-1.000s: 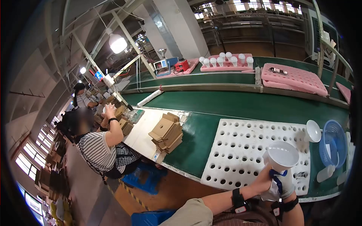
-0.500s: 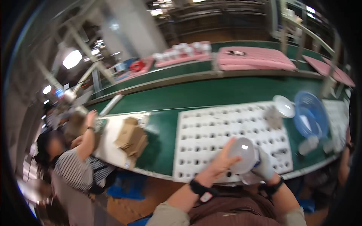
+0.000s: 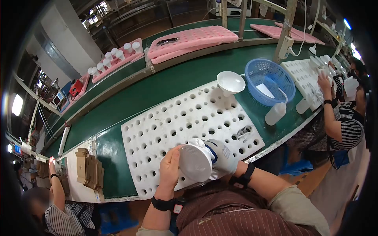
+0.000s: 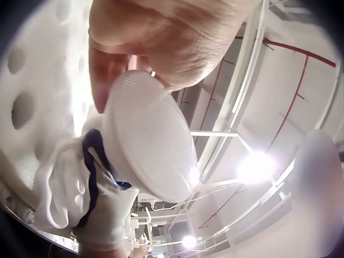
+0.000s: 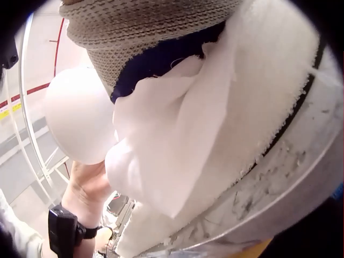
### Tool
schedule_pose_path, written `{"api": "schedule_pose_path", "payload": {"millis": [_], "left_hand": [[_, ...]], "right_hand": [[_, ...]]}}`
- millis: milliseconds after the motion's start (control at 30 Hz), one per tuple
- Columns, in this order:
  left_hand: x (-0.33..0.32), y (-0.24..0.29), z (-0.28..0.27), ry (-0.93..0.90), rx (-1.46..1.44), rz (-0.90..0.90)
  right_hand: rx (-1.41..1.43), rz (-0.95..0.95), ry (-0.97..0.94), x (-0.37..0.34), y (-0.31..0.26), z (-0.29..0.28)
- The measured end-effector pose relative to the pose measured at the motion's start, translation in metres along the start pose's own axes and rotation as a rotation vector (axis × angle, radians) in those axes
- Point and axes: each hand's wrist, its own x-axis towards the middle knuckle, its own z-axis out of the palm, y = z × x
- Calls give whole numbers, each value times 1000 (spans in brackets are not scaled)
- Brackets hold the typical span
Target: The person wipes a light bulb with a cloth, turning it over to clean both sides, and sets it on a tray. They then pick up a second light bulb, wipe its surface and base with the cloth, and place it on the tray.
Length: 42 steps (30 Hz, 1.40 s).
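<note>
One white lamp is between my left hand and my right hand, held up above the near edge of the foam board, its round face tilted toward me. With my bare left hand I grip the rim. My gloved right hand is behind the lamp, beside a bunched white cloth; a dark blue band runs between glove and cloth. How those gloved fingers lie I cannot tell, since they are hidden.

The board, pierced with rows of holes, reaches the near edge of the green bench. At its far right corner stands a second lamp, bowl upward. Just right of that corner is a blue basket with a white sheet inside. Two bottles are near the bench's near edge, in front of the basket. Left of the board, brown cartons lie stacked. On the shelf along the bench's far edge are pink pads and bulbs. A person in stripes works to my right, another to my left.
</note>
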Motion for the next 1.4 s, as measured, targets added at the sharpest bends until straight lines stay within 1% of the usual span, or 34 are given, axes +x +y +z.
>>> {"api": "schedule_pose_path", "payload": {"millis": [33,67,100,133,167,200,300,367,500,533,567,600,633,667,700,733,767,833,900,967,1000,1067,1300,1400], "left_hand": [[-4,7,0,29,64,-56],[-8,15,4,35,71,-64],[-14,22,10,0,102,-64],[-19,30,14,-36,131,-64],[-18,39,16,-73,129,-159],[-18,40,16,-68,131,-169],[-17,40,17,-83,84,-173],[-17,35,19,-76,148,-179],[-14,25,19,-60,164,-179],[-12,22,18,-67,276,-112],[-10,18,18,-74,387,-44],[-8,15,16,-76,384,-47],[-6,11,14,-111,474,35],[-5,8,11,-146,564,119],[-4,4,10,-146,564,117],[-4,0,10,-119,461,81],[-2,-2,11,-92,358,47],[-2,0,15,-77,322,51],[-2,3,21,-60,285,52],[4,10,28,77,-24,-177],[7,10,27,76,-24,-176],[14,9,24,128,-141,-180],[13,17,24,145,-241,-224],[17,14,21,190,-283,-265]], "right_hand": [[-89,-56,53,1,-1,0],[-177,-112,104,3,-2,0],[-257,-166,146,3,-3,-1],[-246,-163,142,4,-9,-3],[-348,-144,134,4,-17,-7],[-452,-125,125,4,-22,-9],[-456,-130,125,3,-22,-8],[-468,-130,127,2,-18,-7],[-491,-93,107,1,-15,-6],[-490,-90,104,2,-13,-6],[-435,-81,57,2,-10,-6],[-380,-71,10,3,-6,-6],[-347,-74,-49,6,-3,-8],[-347,-72,-50,8,-2,-10],[-359,-61,-117,10,-2,-12],[-372,-51,-182,12,-2,-13],[-373,-51,-180,11,-2,-12],[-395,-107,-105,7,-3,-10],[-430,-99,-100,5,-7,-10],[-464,-92,-92,2,-9,-8],[-471,-105,-79,2,-9,-8],[-482,-118,-62,1,-9,-8],[-499,-154,-18,-1,-5,-5],[-488,-194,-5,-1,-7,-6]]}}
